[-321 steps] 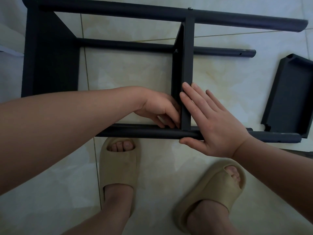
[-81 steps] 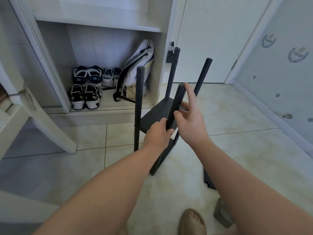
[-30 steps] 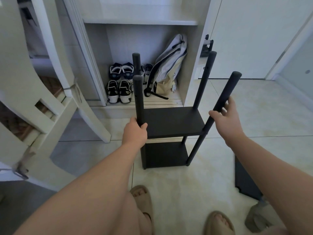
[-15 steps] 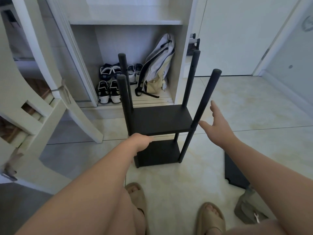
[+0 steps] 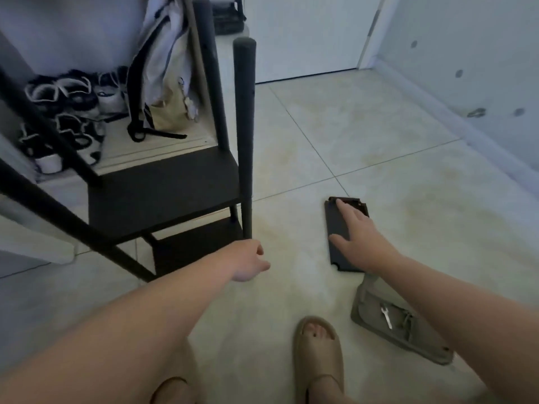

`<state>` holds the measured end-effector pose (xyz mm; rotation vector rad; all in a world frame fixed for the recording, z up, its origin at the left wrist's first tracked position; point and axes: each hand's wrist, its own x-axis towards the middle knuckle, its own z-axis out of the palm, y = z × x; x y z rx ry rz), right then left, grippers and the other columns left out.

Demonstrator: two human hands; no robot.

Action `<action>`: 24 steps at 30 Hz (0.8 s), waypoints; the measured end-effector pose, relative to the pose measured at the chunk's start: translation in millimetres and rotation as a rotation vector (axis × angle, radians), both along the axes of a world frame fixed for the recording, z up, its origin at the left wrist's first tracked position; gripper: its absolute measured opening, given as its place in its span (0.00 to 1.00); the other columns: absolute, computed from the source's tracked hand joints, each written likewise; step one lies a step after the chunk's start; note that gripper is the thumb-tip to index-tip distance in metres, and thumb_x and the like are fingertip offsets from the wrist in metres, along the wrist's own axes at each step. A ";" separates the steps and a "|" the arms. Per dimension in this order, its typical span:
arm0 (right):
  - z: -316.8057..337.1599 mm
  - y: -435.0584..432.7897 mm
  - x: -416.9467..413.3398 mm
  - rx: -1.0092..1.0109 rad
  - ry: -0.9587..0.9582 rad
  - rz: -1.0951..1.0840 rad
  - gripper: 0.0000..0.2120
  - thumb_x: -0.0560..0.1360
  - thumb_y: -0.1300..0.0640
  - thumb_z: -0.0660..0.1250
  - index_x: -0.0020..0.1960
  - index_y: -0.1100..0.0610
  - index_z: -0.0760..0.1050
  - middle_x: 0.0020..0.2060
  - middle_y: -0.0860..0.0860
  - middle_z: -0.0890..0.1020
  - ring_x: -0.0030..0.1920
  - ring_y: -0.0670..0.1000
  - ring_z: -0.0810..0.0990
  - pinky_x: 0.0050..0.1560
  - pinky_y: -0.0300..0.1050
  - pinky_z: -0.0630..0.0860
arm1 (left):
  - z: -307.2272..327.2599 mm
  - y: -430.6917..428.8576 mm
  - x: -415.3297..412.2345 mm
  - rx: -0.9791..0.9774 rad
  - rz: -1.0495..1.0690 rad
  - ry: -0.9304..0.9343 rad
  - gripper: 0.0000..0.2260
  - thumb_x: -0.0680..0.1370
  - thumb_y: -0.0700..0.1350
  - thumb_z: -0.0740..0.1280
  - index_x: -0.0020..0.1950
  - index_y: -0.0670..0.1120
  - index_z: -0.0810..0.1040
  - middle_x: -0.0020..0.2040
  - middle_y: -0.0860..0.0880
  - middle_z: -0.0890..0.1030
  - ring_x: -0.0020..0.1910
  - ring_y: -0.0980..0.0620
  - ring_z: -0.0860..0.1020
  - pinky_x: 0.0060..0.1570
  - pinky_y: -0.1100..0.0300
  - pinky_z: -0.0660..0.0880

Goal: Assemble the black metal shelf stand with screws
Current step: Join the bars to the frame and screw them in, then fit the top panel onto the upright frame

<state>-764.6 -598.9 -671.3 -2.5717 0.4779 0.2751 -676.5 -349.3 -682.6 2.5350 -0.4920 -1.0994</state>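
- The right hand (image 5: 358, 237), fingers straight and spread, holding nothing, reaches over a loose flat black metal shelf panel (image 5: 335, 221) lying on the pale tiled floor (image 5: 379, 135); whether they touch cannot be told.
- The left hand (image 5: 248, 259) hangs loosely curled and empty, left of the right hand.
- Just beyond the left hand stands the black metal shelf stand (image 5: 163, 185), upright.
- Nearer the person than the right hand lies a grey tray (image 5: 367, 313) holding a small silver spanner (image 5: 386, 316).

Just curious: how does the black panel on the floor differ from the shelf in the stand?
The loose panel lies flat on the tiles; the fitted shelf sits raised between the stand's posts. The right hand is over the loose panel; no hand touches the fitted shelf. Both are black.
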 end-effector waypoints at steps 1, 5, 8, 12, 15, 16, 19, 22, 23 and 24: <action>-11.7 -13.8 0.1 -0.020 0.016 -0.006 0.37 0.82 0.50 0.64 0.83 0.48 0.46 0.82 0.50 0.54 0.81 0.52 0.52 0.78 0.53 0.58 | -16.6 -14.3 0.4 -0.024 0.015 0.034 0.23 0.79 0.56 0.67 0.71 0.48 0.72 0.67 0.47 0.76 0.63 0.47 0.76 0.61 0.55 0.72; -73.1 -71.0 4.7 -0.126 0.138 -0.034 0.36 0.83 0.47 0.61 0.84 0.48 0.45 0.82 0.50 0.54 0.81 0.53 0.52 0.78 0.53 0.58 | -87.3 -78.3 1.2 -0.140 0.120 0.179 0.21 0.80 0.54 0.67 0.70 0.47 0.73 0.65 0.47 0.77 0.60 0.48 0.77 0.60 0.57 0.73; -121.9 -113.9 14.3 -0.143 0.240 -0.082 0.37 0.83 0.44 0.60 0.83 0.47 0.43 0.82 0.50 0.54 0.81 0.54 0.52 0.77 0.58 0.60 | -137.9 -124.2 0.7 -0.214 0.164 0.241 0.21 0.80 0.53 0.67 0.71 0.48 0.72 0.61 0.50 0.78 0.57 0.50 0.77 0.57 0.58 0.73; -183.5 -166.0 30.8 -0.085 0.288 -0.194 0.37 0.82 0.44 0.61 0.83 0.48 0.44 0.81 0.49 0.56 0.80 0.56 0.55 0.76 0.60 0.62 | -203.3 -183.0 6.7 -0.274 0.219 0.302 0.24 0.80 0.55 0.67 0.74 0.49 0.69 0.64 0.52 0.75 0.58 0.52 0.76 0.55 0.60 0.71; -221.1 -195.6 37.5 -0.015 0.310 -0.297 0.37 0.82 0.46 0.63 0.83 0.51 0.47 0.80 0.52 0.60 0.78 0.59 0.59 0.75 0.60 0.63 | -238.7 -219.1 9.0 -0.307 0.309 0.311 0.29 0.79 0.55 0.68 0.77 0.48 0.64 0.69 0.50 0.73 0.64 0.50 0.75 0.63 0.56 0.72; -231.4 -202.7 38.7 0.023 0.306 -0.331 0.37 0.82 0.47 0.64 0.83 0.52 0.48 0.79 0.54 0.62 0.77 0.60 0.62 0.74 0.59 0.65 | -246.4 -228.4 8.4 -0.304 0.332 0.308 0.30 0.79 0.54 0.68 0.78 0.48 0.63 0.70 0.49 0.73 0.66 0.50 0.74 0.64 0.57 0.70; -255.4 -212.3 42.6 0.161 0.288 -0.421 0.35 0.81 0.51 0.66 0.81 0.53 0.53 0.75 0.56 0.69 0.71 0.61 0.71 0.63 0.52 0.72 | -266.1 -248.0 5.3 -0.323 0.376 0.307 0.21 0.79 0.50 0.69 0.70 0.50 0.70 0.62 0.54 0.77 0.59 0.54 0.77 0.53 0.72 0.68; -268.9 -210.0 48.3 0.193 0.278 -0.464 0.37 0.79 0.49 0.68 0.82 0.52 0.54 0.75 0.57 0.69 0.71 0.62 0.71 0.69 0.57 0.70 | -269.9 -260.8 2.7 -0.420 0.443 0.378 0.10 0.78 0.41 0.69 0.59 0.48 0.80 0.53 0.56 0.83 0.52 0.55 0.81 0.46 0.75 0.72; -269.8 -208.1 50.6 0.189 0.272 -0.483 0.39 0.78 0.48 0.69 0.82 0.52 0.53 0.76 0.57 0.68 0.72 0.63 0.70 0.71 0.58 0.69 | -268.7 -263.6 2.0 -0.453 0.484 0.428 0.13 0.78 0.39 0.69 0.62 0.46 0.80 0.55 0.53 0.84 0.54 0.54 0.82 0.52 0.69 0.75; -269.5 -206.3 53.0 0.205 0.250 -0.510 0.39 0.78 0.48 0.69 0.82 0.53 0.53 0.75 0.58 0.69 0.71 0.62 0.71 0.70 0.58 0.70 | -265.7 -265.1 1.0 -0.469 0.516 0.460 0.14 0.78 0.39 0.69 0.64 0.44 0.80 0.57 0.51 0.84 0.56 0.53 0.81 0.57 0.62 0.77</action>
